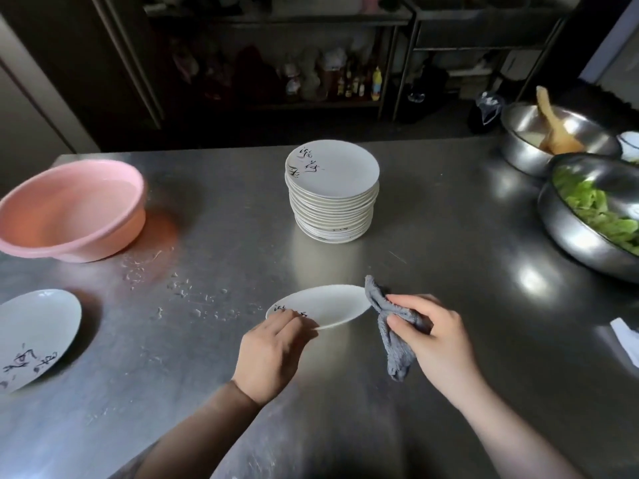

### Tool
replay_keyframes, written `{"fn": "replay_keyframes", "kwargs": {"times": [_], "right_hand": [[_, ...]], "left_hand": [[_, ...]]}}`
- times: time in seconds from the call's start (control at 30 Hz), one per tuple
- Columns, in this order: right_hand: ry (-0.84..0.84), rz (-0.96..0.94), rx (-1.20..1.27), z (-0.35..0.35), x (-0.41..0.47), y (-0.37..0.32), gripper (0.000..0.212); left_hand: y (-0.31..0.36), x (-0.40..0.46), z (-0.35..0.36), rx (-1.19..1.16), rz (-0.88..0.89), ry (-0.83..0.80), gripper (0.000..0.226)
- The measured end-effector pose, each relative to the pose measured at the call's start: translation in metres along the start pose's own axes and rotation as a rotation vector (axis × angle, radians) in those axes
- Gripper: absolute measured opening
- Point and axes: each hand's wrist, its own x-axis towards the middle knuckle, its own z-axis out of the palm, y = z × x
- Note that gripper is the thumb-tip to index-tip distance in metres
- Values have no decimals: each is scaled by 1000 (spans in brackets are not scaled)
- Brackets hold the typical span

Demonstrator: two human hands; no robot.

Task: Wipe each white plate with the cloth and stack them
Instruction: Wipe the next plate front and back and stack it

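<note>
My left hand (271, 354) grips the near left rim of a white plate (328, 305) with black brush lettering, held tilted just above the steel table (432, 236). My right hand (432, 333) pinches a grey cloth (390, 326) that touches the plate's right rim and hangs down below it. A tall stack of white plates (332, 191) stands at the middle of the table behind the held plate. Another white plate (34, 333) lies at the left edge.
A pink plastic basin (69, 209) holding water sits at the left. Water drops dot the table between it and my hands. Two steel bowls stand at the right, one with green leaves (594, 209), one with a wooden spoon (553, 129). Metal shelving stands behind.
</note>
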Motion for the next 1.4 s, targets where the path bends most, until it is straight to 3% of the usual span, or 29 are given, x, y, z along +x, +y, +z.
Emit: {"fn": "replay_keyframes", "kwargs": {"times": [0.1,0.2,0.37,0.47,0.73,0.9,1.03,1.13,1.27,1.4], "right_hand": [[5,-40,47,3,9,-16,35],[-13,-63,47,7,15,-29,34],[-2,-163,63,1,32,-61,36],[19,-255,50,-4,42,-86,34],[101,-570,-338,-2,70,-155,33],[15,-748,-479,25,73,-196,33],[-63,-939,-518,20,62,-184,33],[85,-823,-459,7,86,-189,34],[-10,-691,-367,0,105,-207,31],[243,-757,-188,-16,122,-233,28]], "left_hand": [[9,20,-12,-28,-203,17,19],[14,38,-22,-130,-543,50,11],[19,72,-51,-767,-888,217,10],[22,93,-69,-1022,-989,338,15],[35,123,-89,-1298,-961,408,22],[49,143,-103,-1326,-848,444,17],[46,158,-123,-1302,-816,531,18],[48,166,-128,-1241,-796,562,16],[51,175,-131,-1201,-796,620,14],[55,180,-137,-1114,-734,653,18]]}}
